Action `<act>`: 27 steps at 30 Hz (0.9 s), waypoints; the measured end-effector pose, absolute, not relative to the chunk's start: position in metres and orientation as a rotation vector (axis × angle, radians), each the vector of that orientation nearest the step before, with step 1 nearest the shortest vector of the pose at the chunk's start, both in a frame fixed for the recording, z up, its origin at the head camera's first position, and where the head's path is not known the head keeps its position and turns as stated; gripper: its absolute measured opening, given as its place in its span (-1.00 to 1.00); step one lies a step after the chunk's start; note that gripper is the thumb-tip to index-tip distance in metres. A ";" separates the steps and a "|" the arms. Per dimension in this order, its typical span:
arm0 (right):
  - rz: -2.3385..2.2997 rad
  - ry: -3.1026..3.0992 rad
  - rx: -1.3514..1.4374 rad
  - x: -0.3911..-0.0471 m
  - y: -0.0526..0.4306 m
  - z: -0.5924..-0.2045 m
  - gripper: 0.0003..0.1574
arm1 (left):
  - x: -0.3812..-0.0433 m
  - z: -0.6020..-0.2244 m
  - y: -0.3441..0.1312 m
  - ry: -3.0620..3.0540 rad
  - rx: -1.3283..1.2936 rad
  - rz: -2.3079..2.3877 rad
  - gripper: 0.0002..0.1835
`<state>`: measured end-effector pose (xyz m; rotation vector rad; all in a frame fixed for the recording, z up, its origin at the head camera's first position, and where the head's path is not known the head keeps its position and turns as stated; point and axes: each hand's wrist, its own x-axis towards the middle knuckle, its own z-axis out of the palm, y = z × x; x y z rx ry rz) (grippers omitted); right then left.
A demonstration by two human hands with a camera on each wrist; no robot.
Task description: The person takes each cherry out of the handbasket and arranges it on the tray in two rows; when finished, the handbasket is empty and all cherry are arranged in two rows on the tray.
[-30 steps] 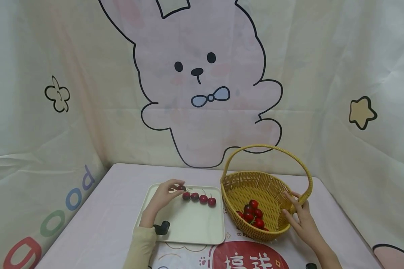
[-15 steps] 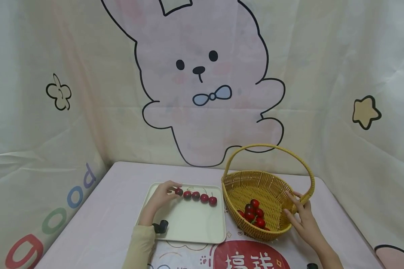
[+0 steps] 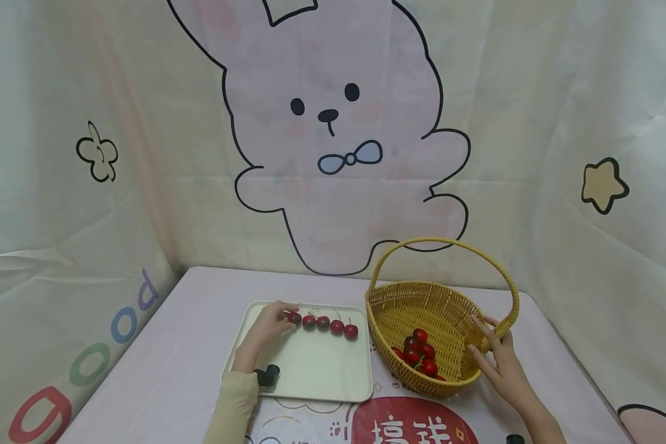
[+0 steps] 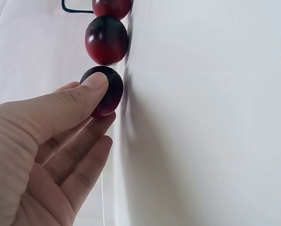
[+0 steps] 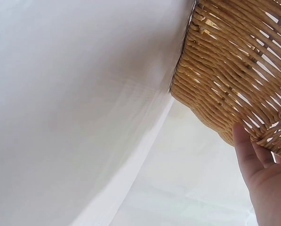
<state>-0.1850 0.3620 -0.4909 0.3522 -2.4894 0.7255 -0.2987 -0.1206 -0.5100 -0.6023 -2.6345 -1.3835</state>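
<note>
On a pale rectangular tray [image 3: 322,376], my left hand [image 3: 266,325] pinches a dark red cherry [image 4: 113,92] between thumb and fingers. This cherry sits at the left end of a row of several cherries [image 3: 323,323], close beside its neighbour [image 4: 106,41]. Some in the row have stems standing up. To the right, my right hand [image 3: 502,367] grips the rim of a yellow-brown woven basket [image 3: 449,327], near the foot of its tall arched handle [image 3: 441,240]. In the right wrist view, the thumb [image 5: 246,153] lies against the basket's outer weave. Several red cherries [image 3: 420,353] lie heaped inside the basket.
Tray and basket stand side by side on a white-covered table [image 3: 200,320] with a red printed patch [image 3: 411,419] at the front. Cloth walls with cartoon drawings [image 3: 338,203] enclose the back and both sides.
My left hand has lowered the cherry from above to the left end of the row and still pinches it. The right hand keeps its place on the basket. The head view has shifted slightly.
</note>
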 end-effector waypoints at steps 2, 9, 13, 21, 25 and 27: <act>0.727 -2.486 0.356 -0.185 0.362 -0.491 -0.16 | -0.298 -0.510 -0.120 -2.643 -0.592 -1.384 -0.61; 0.723 -2.476 0.364 -0.186 0.361 -0.491 -0.16 | -0.298 -0.510 -0.118 -2.678 -0.530 -1.341 -0.61; 0.723 -2.481 0.359 -0.186 0.362 -0.491 -0.17 | -0.298 -0.510 -0.117 -2.684 -0.512 -1.305 -0.62; 0.723 -2.466 0.375 -0.186 0.363 -0.492 -0.16 | -0.297 -0.510 -0.120 -2.670 -0.549 -1.333 -0.64; 0.725 -2.462 0.381 -0.186 0.363 -0.492 -0.15 | -0.295 -0.507 -0.123 -2.694 -0.545 -1.345 -0.65; 0.723 -2.460 0.386 -0.186 0.362 -0.491 -0.15 | -0.294 -0.506 -0.124 -2.712 -0.548 -1.336 -0.65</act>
